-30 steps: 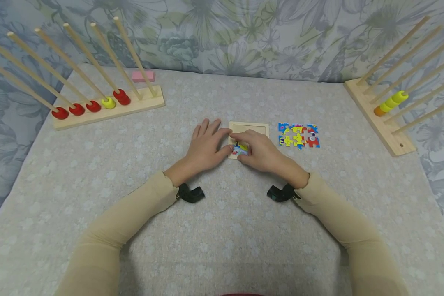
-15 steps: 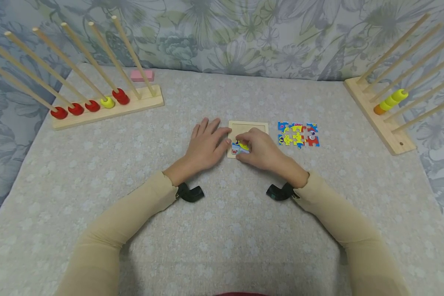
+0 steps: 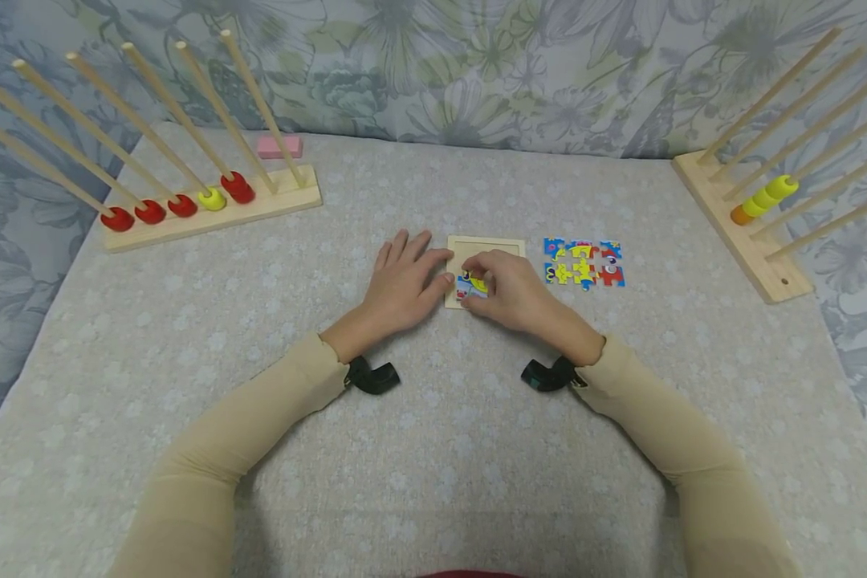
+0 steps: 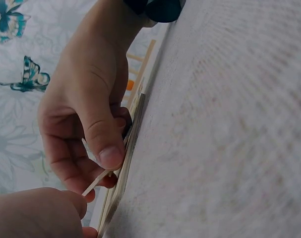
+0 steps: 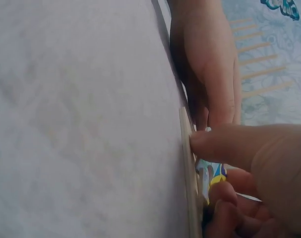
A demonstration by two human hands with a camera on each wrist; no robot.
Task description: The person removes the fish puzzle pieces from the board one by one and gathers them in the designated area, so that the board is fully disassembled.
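My right hand (image 3: 509,293) pinches a blue and yellow puzzle piece (image 3: 471,286) over the lower left of a small wooden puzzle tray (image 3: 486,240). The piece stands tilted, one edge raised off the tray, as the left wrist view shows. How many pieces lie under those fingers is hidden. Flat at the tray's left side rests my left hand (image 3: 400,285), fingers spread, with its thumb and forefinger at the tray's border. To the right lie several joined or closely laid puzzle pieces (image 3: 582,273) in blue, yellow and red.
At the back left stands a wooden peg rack (image 3: 213,227) with red and yellow beads. Another peg rack (image 3: 747,241), with yellow and orange beads, is at the right. A pink block (image 3: 279,148) lies behind the left rack. Patterned cloth covers the table (image 3: 433,449).
My right forefinger has drawn back from the tray's left border and curled in on the puzzle piece, which now tilts up. The left hand has stayed in place.
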